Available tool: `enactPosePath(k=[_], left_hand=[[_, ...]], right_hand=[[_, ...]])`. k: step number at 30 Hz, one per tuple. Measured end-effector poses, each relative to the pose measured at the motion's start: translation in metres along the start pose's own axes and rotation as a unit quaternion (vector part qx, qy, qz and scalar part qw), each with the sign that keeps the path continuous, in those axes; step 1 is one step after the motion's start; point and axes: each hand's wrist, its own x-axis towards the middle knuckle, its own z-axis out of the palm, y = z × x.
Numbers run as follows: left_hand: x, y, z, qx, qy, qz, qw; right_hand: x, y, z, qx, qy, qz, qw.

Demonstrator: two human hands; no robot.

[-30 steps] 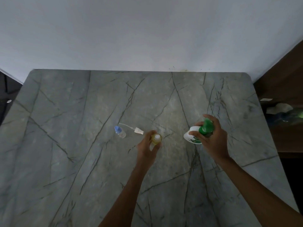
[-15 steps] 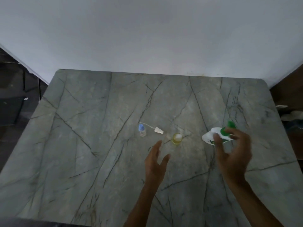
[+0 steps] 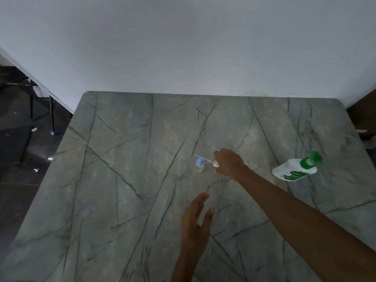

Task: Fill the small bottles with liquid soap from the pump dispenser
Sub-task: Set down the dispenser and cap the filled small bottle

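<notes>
Right hand point(image 3: 228, 162) pinches the white cap point(image 3: 215, 164) w/ tube mid-surface point(image 3: 122, 180), prob. to close a bottle; left hand point(image 3: 195, 222) hovers spread, empty; small bottle point(image 3: 199, 165) just beside; pump dispenser point(image 3: 295, 169) nr right edge.

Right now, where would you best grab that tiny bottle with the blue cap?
The small bottle stands upright, and the right hand, pinching the tubed cap, crowds its right side. I'd probably pinch its clear body just below the cap, coming in from the near left.
</notes>
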Motion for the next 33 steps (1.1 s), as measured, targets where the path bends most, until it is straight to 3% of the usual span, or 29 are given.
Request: enactPosePath(k=[8, 14, 18, 24, 33], left_hand=[[0.007, -0.007, -0.015, 0.012, -0.024, 0.019, 0.999], [0.021, -0.007, -0.003, 0.014, -0.035, 0.015, 0.999], [0.043, 0.001, 0.030, 0.012, -0.038, 0.038, 0.999], [0.080, -0.004, 0.088, 0.081, -0.032, 0.035, 0.996], [0.105, -0.006, 0.116, 0.125, -0.038, 0.057, 0.990]], right_hand=[[0.006, 0.000, 0.010, -0.002, 0.040, 0.007, 0.999], [-0.029, 0.039, -0.040, 0.212, 0.195, 0.044, 0.957], [-0.091, 0.072, -0.077, 0.278, 0.245, 0.039, 0.928], [-0.154, 0.100, -0.080, 0.232, 0.302, 0.040, 0.924], [-0.143, 0.116, -0.045, 0.222, 0.286, -0.018, 0.932]])
